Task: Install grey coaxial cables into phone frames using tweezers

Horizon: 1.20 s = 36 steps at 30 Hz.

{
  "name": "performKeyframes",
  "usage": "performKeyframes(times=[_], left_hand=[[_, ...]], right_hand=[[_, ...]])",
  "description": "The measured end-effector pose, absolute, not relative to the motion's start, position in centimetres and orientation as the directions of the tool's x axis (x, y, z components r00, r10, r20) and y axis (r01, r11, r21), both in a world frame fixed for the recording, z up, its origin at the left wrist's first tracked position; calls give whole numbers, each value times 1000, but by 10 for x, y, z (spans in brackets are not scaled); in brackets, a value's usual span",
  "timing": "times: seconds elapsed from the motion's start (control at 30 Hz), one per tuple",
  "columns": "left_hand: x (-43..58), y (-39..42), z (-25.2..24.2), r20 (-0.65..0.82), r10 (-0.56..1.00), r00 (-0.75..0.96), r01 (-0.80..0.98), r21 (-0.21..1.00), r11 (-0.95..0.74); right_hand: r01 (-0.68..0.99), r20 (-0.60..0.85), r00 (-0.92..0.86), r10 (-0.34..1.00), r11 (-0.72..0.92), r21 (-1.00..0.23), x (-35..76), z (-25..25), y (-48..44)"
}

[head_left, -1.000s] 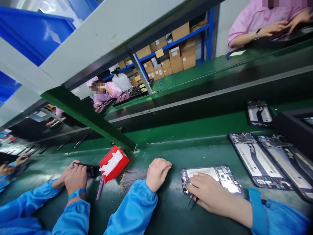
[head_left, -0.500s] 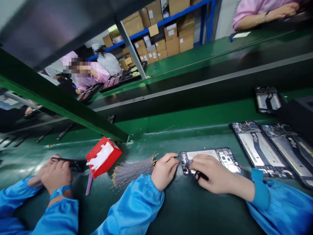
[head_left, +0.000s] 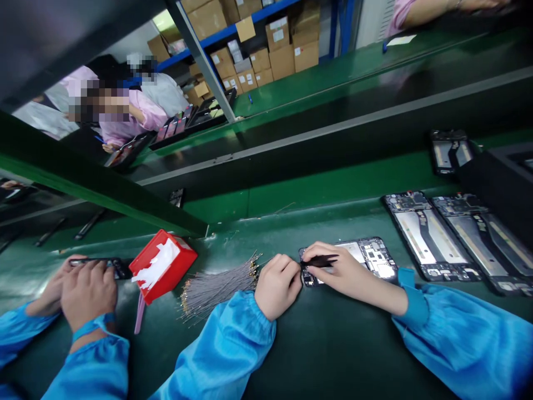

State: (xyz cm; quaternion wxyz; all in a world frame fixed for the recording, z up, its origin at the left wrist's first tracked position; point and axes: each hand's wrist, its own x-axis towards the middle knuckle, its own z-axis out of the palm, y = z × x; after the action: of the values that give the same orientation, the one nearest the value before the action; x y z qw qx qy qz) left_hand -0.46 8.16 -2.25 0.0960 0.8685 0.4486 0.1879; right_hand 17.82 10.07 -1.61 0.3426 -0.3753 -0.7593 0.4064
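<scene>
Phone [head_left: 378,256]: flat on the table [head_left: 316,344], insides up, in front of me, its left end between my two hands.
Right hand [head_left: 340,273]: over the phone's left part; fingers gripping black tweezers [head_left: 327,260], which point left toward the phone's end.
Left hand [head_left: 278,284]: just beside that end, fingers curled inward; I cannot tell whether they grip anything.
Cables [head_left: 219,286]: a loose grey bundle near my left wrist.
Red box [head_left: 185,260]: tilted, left of the cables, with a purple stick [head_left: 139,315] beside it.
Far left: a co-worker's hands [head_left: 88,291] on a dark device [head_left: 120,269].
Right side: more opened phones [head_left: 428,236] lie near a black tray [head_left: 495,183].
</scene>
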Motion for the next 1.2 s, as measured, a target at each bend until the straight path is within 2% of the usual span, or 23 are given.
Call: performKeyframes(times=[0.17,1.07,1.2], left_hand=[[-4,80,-21,246,810,533,751,305,-586],[-4,79,-20,224,808,545,748,306,-590],[-4,79,-19,234,805,545,746,302,-593]], right_hand=[[333,182,-397,900,326,-885,182,-14,98],[390,185,-433,882,369,-844,182,-12,99],[376,250,-466,849,446,-812,182,-16,96]])
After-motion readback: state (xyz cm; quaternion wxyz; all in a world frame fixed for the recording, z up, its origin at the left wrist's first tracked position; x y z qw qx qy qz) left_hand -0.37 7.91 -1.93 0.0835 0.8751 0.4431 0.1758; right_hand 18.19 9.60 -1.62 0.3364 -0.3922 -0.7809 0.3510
